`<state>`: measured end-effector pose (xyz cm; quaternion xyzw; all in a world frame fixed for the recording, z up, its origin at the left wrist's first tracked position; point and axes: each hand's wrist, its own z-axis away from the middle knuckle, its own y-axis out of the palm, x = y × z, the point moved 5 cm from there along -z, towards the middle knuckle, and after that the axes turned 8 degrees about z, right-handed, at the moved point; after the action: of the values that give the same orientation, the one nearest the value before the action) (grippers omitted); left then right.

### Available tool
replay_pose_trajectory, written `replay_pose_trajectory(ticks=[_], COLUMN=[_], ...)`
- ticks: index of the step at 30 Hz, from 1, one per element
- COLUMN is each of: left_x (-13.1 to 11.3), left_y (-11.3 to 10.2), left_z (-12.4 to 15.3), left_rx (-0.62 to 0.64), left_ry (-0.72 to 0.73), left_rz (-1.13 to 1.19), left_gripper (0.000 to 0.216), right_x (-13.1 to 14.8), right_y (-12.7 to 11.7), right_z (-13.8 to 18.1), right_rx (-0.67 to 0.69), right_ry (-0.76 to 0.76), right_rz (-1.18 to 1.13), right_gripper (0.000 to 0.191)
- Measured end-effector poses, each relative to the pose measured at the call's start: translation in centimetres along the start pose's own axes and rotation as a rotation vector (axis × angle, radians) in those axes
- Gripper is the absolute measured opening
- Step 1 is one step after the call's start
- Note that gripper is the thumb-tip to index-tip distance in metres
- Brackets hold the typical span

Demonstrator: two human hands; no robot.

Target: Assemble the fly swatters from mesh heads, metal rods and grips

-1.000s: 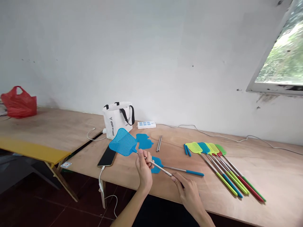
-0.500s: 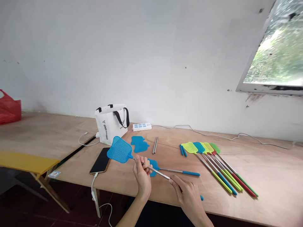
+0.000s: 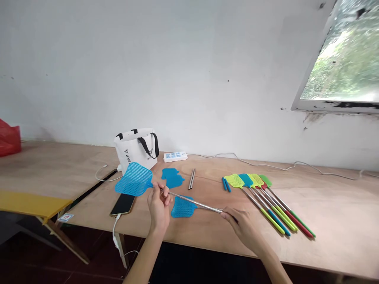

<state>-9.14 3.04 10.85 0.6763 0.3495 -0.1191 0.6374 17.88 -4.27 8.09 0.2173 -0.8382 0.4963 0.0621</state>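
A blue fly swatter is held in the air over the table's front, its mesh head (image 3: 134,179) up at the left. My left hand (image 3: 159,207) pinches the metal shaft (image 3: 192,200) just below that head. At the shaft's other end, my right hand (image 3: 243,225) has its fingers closed around it; the handle end is hidden in the palm. Beneath the shaft, a second blue fly swatter (image 3: 182,207) lies on the table, its handle hidden by my right hand. Farther back are loose blue swatter heads (image 3: 173,179), metal tubes (image 3: 192,179) and blue handle grips (image 3: 226,184).
Several finished-looking swatters (image 3: 274,209) in mixed colours lie fanned out on the right. A phone (image 3: 123,204) with a cable lies at the left, before a white bag (image 3: 134,148). A power strip (image 3: 175,157) stands by the wall, its cord running right.
My hands have moved apart, left hand leftward and right hand rightward. A longer stretch of the swatter's shaft shows between them. The view has shifted slightly.
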Motion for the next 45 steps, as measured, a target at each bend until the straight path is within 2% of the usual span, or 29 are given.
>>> replay_pose_trajectory(ticks=[3,6,9,15,20,24,29,35,45], left_x=[0.0,1.6,3.6,5.0,8.0,9.6,11.1,11.2,11.1], left_y=[0.2,0.9,1.7,1.8,2.3,2.4,2.6,2.2,2.2], left_z=[-0.1,1.2,2.5,4.5,7.4,7.8,7.7,7.5,6.9], left_rx=[0.011,0.006,0.008,0.011,0.124,0.153,0.298,0.342,0.4], left_ry=[0.037,0.05,0.017,0.015,-0.139,-0.233,-0.308,-0.292,-0.282], left_rz=[0.01,0.054,0.059,0.02,-0.112,-0.143,-0.262,-0.332,-0.401], left_gripper=[0.049,0.052,0.055,0.058,0.06,0.059,0.061,0.063,0.058], right_x=[-1.5,-1.5,-0.1,3.6,5.7,4.7,1.9,0.7,0.8], right_y=[0.0,0.2,0.8,2.6,3.7,2.8,1.3,1.6,-0.1], right_z=[-0.2,-0.2,0.1,0.5,0.5,0.3,0.1,0.1,-0.3], right_rx=[0.119,0.123,0.121,0.055,0.057,0.112,0.147,0.26,0.178], right_ry=[-0.023,-0.018,-0.043,-0.039,0.009,0.031,0.109,0.109,0.012], right_rz=[-0.063,-0.077,-0.07,-0.12,-0.325,-0.308,-0.243,-0.279,-0.217], right_gripper=[0.051,0.049,0.045,0.044,0.046,0.046,0.053,0.052,0.041])
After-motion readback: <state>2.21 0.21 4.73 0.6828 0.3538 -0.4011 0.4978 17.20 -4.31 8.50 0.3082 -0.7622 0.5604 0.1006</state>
